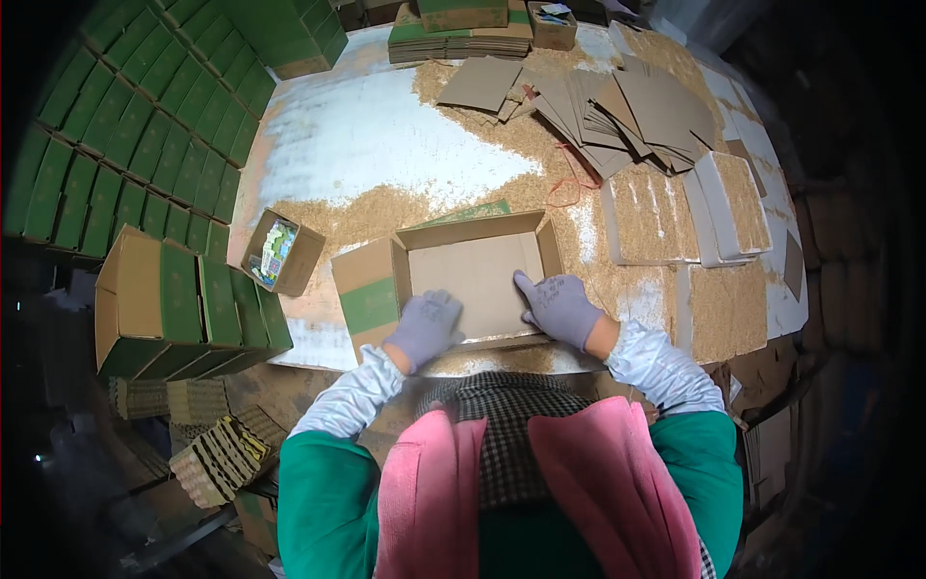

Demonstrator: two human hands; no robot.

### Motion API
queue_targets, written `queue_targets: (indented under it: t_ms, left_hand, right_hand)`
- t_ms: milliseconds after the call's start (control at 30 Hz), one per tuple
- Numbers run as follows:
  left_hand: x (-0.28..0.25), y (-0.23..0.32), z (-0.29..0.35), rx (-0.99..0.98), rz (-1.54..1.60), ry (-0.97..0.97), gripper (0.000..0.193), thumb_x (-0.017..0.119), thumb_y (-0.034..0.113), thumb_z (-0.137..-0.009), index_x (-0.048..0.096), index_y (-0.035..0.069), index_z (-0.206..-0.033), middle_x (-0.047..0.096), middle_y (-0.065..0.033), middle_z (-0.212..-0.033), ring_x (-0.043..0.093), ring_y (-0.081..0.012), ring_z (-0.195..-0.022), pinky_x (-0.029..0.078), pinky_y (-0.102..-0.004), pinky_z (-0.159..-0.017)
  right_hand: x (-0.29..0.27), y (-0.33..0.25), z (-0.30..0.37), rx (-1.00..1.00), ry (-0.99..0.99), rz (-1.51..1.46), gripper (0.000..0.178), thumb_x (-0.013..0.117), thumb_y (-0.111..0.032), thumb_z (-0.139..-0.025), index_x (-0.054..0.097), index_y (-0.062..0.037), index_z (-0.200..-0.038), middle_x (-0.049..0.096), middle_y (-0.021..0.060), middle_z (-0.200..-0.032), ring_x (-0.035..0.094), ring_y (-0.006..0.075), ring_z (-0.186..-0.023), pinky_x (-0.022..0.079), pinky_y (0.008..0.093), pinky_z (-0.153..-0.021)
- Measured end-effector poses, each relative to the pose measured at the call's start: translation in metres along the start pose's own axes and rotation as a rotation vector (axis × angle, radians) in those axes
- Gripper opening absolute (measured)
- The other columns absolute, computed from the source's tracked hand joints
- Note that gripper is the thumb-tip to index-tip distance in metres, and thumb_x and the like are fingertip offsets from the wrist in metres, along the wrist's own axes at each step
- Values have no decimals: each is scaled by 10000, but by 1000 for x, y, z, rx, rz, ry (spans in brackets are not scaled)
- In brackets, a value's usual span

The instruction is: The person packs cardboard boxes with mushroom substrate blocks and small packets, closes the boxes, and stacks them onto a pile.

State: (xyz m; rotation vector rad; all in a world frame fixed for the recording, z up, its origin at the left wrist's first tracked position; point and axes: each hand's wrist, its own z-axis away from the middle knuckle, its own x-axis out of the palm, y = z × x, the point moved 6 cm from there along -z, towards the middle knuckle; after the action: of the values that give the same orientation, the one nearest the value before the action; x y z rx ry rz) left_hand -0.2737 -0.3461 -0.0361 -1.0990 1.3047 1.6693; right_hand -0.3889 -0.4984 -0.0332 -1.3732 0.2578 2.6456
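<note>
An open brown cardboard box (473, 265) with a green band on its left flap lies on the white table (386, 135) in front of me. My left hand (424, 328), in a grey glove, presses flat on the box's near left inside corner. My right hand (558, 307), also gloved, rests flat on the near right side of the box floor. Neither hand grips anything.
Sawdust-like husk covers much of the table. A small open carton (282, 253) with coloured packets sits left of the box. Flat cardboard sheets (627, 111) lie at the back right, white trays of husk (675, 212) to the right. Stacks of green-and-brown boxes (145, 135) stand left.
</note>
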Motion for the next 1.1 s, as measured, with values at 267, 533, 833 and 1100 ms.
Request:
queue_targets:
  t_ms: [267,533,833,1100]
  left_hand:
    - [22,-113,35,-574,952,37,839,738,396,-766,360,-10,-1395,514,-201,-1303,530,-313,-1157,391,-358,-1017]
    - [30,-74,7,-569,1041,358,842,830,291,-687,398,4,-1350,494,-147,-1318,484,-252,-1199,381,-338,-1017]
    - [-153,-111,196,-370,838,921,588,702,93,-810,454,3,-1336,591,-105,-1194,584,-182,-1029,447,-302,-933]
    - [-242,-272,483,-766,570,1491,704,740,182,-799,380,-28,-1367,485,-168,-1293,487,-222,-1157,376,-307,-1005]
  right_hand:
    - [9,27,-19,-247,383,-770,637,680,-407,-785,515,-74,-1303,607,151,-994,595,306,-934,447,426,-840]
    - [138,54,-81,363,329,-706,1014,692,-449,-796,89,-13,-1486,301,259,-1433,380,340,-1287,294,361,-1088]
    - [-106,-64,-8,-322,328,-2292,634,656,-179,-841,372,-12,-1382,492,138,-1313,545,232,-1141,464,332,-956]
    - [-360,-289,-57,-1027,426,-2052,820,664,-363,-856,219,-25,-1456,473,145,-1311,484,256,-1205,424,370,-1001]
